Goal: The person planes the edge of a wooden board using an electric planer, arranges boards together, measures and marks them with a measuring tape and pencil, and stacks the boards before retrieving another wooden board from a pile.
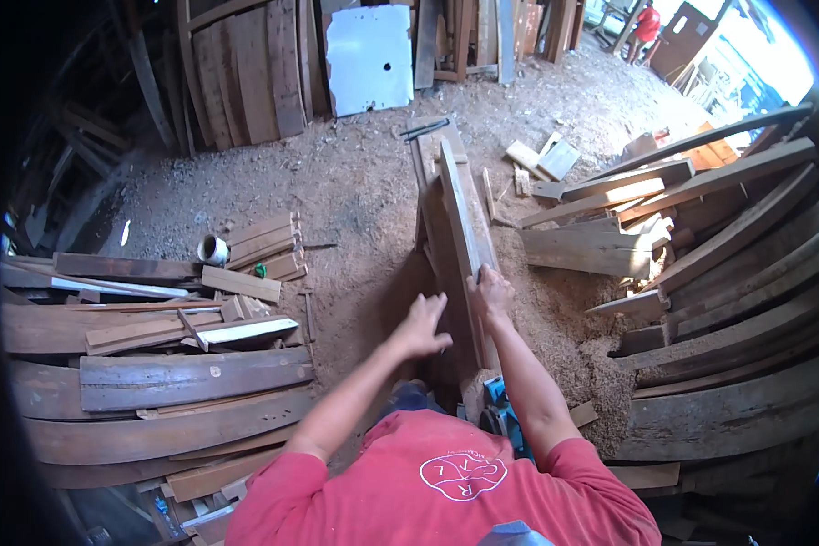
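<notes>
A long, narrow wooden board [458,209] stands on its edge along a low wooden bench [428,156], running away from me. My right hand [491,293] is closed on the board's near end. To the left of the board my left hand [420,328] hovers with its fingers spread and holds nothing. Close to my body, at the near end of the bench, sits a blue power tool [499,405], partly hidden by my shirt and right arm.
Stacked planks [196,378] lie on my left, with a white cup-like container [212,250] beyond them. More timber [728,355] and a sawdust heap [601,382] are on the right. A white panel [370,59] leans at the back. A person in red [646,25] is far off.
</notes>
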A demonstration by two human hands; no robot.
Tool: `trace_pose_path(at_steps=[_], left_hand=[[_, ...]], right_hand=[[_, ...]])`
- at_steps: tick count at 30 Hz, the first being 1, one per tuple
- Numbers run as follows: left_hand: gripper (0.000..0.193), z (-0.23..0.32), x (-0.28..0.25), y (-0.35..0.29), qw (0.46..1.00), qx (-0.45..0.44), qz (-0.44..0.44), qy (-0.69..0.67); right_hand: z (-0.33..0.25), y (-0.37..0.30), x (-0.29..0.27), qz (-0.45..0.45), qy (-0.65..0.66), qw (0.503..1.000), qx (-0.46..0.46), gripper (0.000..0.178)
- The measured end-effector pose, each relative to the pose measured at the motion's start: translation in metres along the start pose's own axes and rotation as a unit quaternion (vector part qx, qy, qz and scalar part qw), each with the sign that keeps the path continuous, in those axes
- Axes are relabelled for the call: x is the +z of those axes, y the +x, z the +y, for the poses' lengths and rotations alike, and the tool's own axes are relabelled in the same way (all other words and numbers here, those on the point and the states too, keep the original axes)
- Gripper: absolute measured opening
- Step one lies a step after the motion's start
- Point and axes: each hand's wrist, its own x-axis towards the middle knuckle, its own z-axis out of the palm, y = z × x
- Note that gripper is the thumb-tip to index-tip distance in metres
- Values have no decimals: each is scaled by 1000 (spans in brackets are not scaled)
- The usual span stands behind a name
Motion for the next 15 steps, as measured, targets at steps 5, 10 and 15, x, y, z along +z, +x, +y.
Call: trace_pose_path(at_steps=[5, 10, 15], left_hand=[[131, 47, 98, -10, 992, -56, -27, -112], [129, 61, 133, 40, 987, -81, 93, -99], [122, 80, 140, 54, 990, -61, 127, -21]], right_hand=[[-9, 14, 13, -25, -17, 999, -13, 38], [-14, 57, 0, -90, -83, 992, 5, 51], [35, -34, -58, -85, 77, 988, 107, 69]])
